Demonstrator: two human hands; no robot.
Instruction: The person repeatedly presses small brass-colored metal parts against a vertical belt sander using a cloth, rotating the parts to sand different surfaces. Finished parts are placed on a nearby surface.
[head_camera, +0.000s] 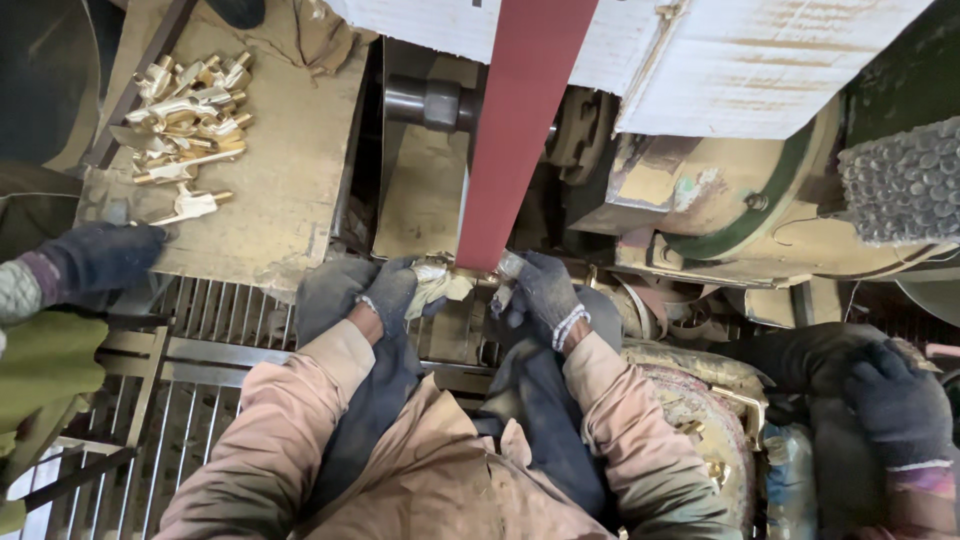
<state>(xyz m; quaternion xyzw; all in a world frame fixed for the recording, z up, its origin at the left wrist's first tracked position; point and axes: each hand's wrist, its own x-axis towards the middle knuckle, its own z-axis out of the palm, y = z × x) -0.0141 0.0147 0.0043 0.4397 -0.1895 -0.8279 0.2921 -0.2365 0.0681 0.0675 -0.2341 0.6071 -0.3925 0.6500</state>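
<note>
Workshop floor seen from above: a dusty, paint-worn grinding machine (720, 200) fills the upper right of the frame, with a white cardboard sheet (760, 60) lying over its top edge. Red abrasive belt (515, 130) runs diagonally from top centre down to mid-frame. Upper left: a tan, dust-coated work board (290, 160) carrying a heap of brass fittings (190, 110), with one more fitting lying apart just below the heap. Metal floor grating (210, 320) shows below the board, lower left. Person's own sleeves are peach-coloured, both hands in dark gloves at centre frame. Left hand (390, 292) is closed on a pale rag wrapped around a small brass part (470, 272); right hand (543, 288) grips the other end of the same part. Part sits at centre, touching the lower end of the belt. A co-worker's gloved hand (100, 258) rests on the board edge at far left; another co-worker's gloved hand (895, 400) is at lower right, well apart from the belt.
</note>
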